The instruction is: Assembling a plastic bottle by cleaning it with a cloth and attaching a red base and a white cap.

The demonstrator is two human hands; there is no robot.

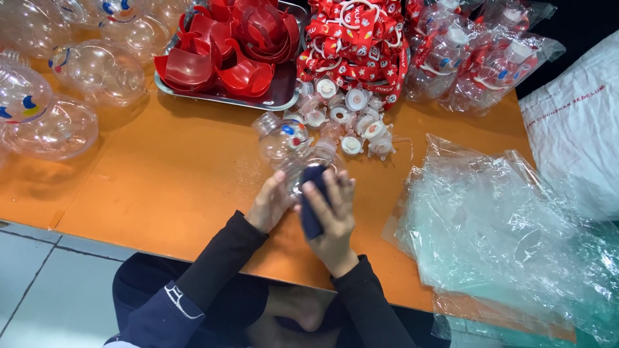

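Two hands meet over an orange table (161, 187). The left hand (269, 205) grips a clear plastic bottle (293, 145) shaped like a figure, lying tilted, its long axis running up and left away from the hands. The right hand (332, 209) presses a dark blue cloth (314, 200) against the bottle's near end. White caps (348, 116) lie just beyond.

left hand (269, 205) holds clear bottle (290, 145) | right hand (332, 209) presses dark cloth (313, 200) on it | orange table (161, 187)
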